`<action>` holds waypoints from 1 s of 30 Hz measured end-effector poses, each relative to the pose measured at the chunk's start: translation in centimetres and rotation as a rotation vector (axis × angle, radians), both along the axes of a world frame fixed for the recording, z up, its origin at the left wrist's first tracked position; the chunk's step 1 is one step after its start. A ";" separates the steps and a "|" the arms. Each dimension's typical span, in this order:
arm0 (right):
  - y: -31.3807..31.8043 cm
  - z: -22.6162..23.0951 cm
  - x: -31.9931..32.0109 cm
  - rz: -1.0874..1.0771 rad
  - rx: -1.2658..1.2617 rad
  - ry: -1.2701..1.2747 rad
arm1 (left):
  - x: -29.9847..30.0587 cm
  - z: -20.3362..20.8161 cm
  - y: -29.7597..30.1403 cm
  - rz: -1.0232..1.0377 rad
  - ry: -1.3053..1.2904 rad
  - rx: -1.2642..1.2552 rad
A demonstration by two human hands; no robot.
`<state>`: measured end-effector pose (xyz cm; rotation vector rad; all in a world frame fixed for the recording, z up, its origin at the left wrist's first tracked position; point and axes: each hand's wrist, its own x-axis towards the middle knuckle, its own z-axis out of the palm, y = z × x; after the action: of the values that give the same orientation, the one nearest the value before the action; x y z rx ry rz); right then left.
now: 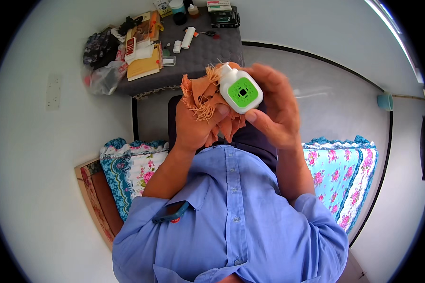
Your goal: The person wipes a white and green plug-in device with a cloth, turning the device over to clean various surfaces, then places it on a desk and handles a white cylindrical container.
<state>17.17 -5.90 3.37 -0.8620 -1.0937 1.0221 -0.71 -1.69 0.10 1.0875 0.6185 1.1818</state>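
Observation:
In front of my chest, my left hand (193,123) is closed on a crumpled orange fringed cloth (207,96), its thumb pressed over the folds. The cloth bunches against the left side of a small white device (243,92) with rounded corners, a green square face and a dark square opening in the middle. My right hand (276,106) grips the device from the right, thumb at its lower corner and fingers along the upper right edge. Those fingers are slightly blurred. The back of the device is hidden.
Ahead stands a dark quilted bench (203,49) with a yellow book (144,66), a white tube (188,37), scissors (208,33), a plastic bag (106,78) and several bottles. Floral fabric (340,174) lies at both sides of me. A phone (171,211) sits in my shirt pocket.

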 end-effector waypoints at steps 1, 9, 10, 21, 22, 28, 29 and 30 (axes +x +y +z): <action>0.3 -0.3 0.0 -0.007 0.070 -0.155 | -0.1 0.0 0.0 -0.003 0.001 -0.034; 0.2 -1.8 -0.9 -0.196 0.133 -0.369 | -0.4 1.2 -0.6 -0.012 0.134 -0.090; 0.2 -1.5 -0.1 -0.196 0.132 -0.371 | -0.4 1.0 -0.6 -0.039 0.105 -0.097; 0.6 -1.1 0.3 -0.012 0.049 0.142 | -1.0 0.8 0.2 -0.140 0.113 -0.145; 0.4 -1.6 0.1 -0.075 0.037 0.191 | -0.4 0.6 0.1 -0.083 0.018 -0.154; 0.2 -2.2 -0.5 -0.220 0.006 0.221 | -0.5 -0.3 0.8 -0.129 -0.107 -0.282; 0.0 -2.1 -0.3 -0.111 0.045 0.207 | -0.2 0.0 0.9 -0.076 -0.138 -0.314; -0.1 -1.9 -0.1 -0.047 0.060 0.109 | 0.0 0.2 0.9 -0.023 -0.170 -0.347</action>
<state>17.07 -5.96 1.46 -0.7715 -1.0029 0.9811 -0.73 -0.82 0.26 0.6926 0.6475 1.0854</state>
